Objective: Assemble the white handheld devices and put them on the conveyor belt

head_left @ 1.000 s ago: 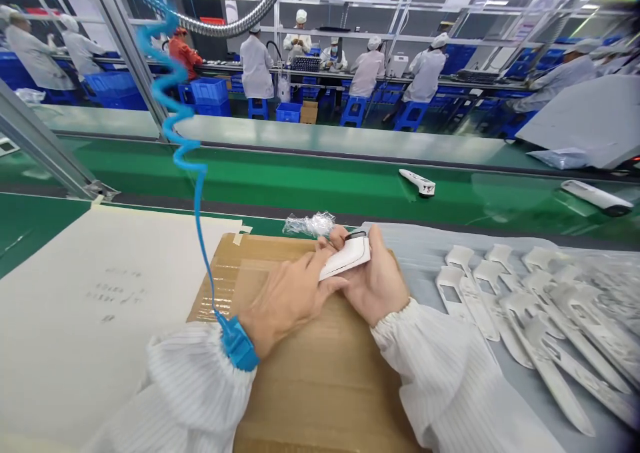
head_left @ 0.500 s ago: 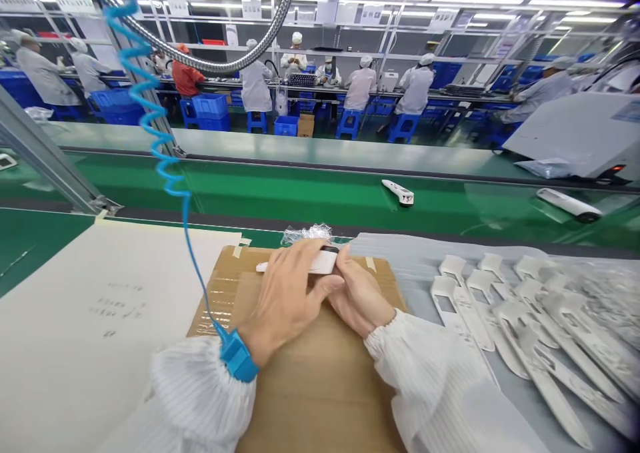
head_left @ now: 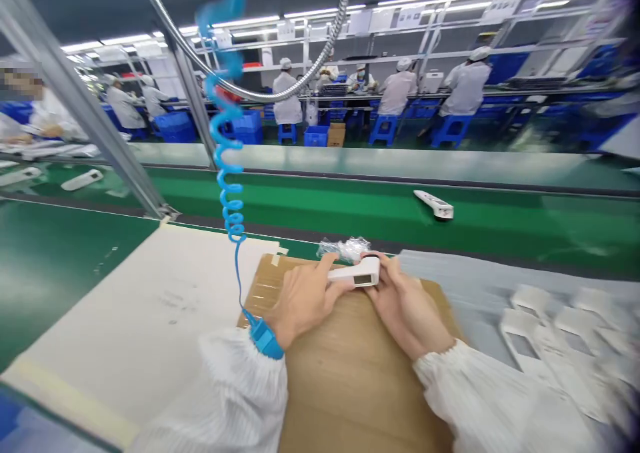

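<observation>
A white handheld device (head_left: 359, 273) with a small screen window is held over a brown cardboard sheet (head_left: 350, 373). My left hand (head_left: 305, 296) grips its left end, fingers curled around it. My right hand (head_left: 405, 303) pinches its right end, near the dark tip. A blue wrist strap (head_left: 265, 338) sits on my left wrist, and its coiled blue cord (head_left: 227, 173) rises to the frame above. Crumpled clear plastic film (head_left: 345, 246) lies just behind the device.
White plastic shell halves (head_left: 550, 333) lie blurred on grey foam at the right. A white sheet (head_left: 150, 306) covers the bench at the left. Another white device (head_left: 434, 204) lies on the green conveyor belt (head_left: 350, 200). Workers in white coats stand at the far benches.
The view has swung left and up. The device has been turned in my hands, so its screen window now faces me. Both hands still hold it.
</observation>
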`<state>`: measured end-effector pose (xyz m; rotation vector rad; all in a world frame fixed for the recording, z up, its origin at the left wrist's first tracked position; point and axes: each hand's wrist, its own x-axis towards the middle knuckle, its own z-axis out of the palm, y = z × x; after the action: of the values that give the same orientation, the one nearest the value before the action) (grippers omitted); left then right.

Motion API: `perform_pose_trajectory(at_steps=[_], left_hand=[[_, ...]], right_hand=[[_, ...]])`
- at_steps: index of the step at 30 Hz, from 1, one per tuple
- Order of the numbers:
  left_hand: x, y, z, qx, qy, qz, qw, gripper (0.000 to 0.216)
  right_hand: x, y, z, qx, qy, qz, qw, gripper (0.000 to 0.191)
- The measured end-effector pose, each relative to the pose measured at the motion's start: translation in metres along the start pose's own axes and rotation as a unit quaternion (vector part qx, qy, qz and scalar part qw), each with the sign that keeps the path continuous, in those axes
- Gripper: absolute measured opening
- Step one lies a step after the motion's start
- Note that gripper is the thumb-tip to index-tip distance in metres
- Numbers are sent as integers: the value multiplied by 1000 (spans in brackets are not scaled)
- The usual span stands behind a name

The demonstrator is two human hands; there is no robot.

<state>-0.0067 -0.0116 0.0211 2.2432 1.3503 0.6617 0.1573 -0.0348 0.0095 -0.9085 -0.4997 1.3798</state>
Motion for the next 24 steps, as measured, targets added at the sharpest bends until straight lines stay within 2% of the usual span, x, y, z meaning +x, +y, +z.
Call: perform_pose_trajectory(at_steps=[2, 4, 8, 10, 12, 16, 20, 24], left_hand=[[14, -9, -15, -64, -13, -90, 994, 39], [38, -16, -34, -101, 0, -149, 984, 35], [105, -34, -62, -37, 65, -190, 979, 35], [131, -45, -65, 2, 81, -209, 975, 40], [143, -54, -63, 36, 85, -221, 971, 41], [132, -62, -49, 79, 110, -214, 968, 33], [95, -51, -32, 61, 151, -182, 970, 36], [55, -33, -9, 14, 187, -159, 969, 36]], right_hand=[[6, 0, -5, 3, 39, 3, 999, 31], [8, 0, -9, -1, 44, 19, 999, 27], [8, 0, -16, -27, 25, 34, 999, 23], [10, 1, -20, -33, 18, 31, 999, 20], [12, 2, -23, -37, 8, 29, 999, 17], [12, 1, -22, -28, -4, 42, 999, 17], [7, -2, -15, -13, 10, 42, 999, 18], [7, -1, -16, -19, -9, 38, 999, 21]])
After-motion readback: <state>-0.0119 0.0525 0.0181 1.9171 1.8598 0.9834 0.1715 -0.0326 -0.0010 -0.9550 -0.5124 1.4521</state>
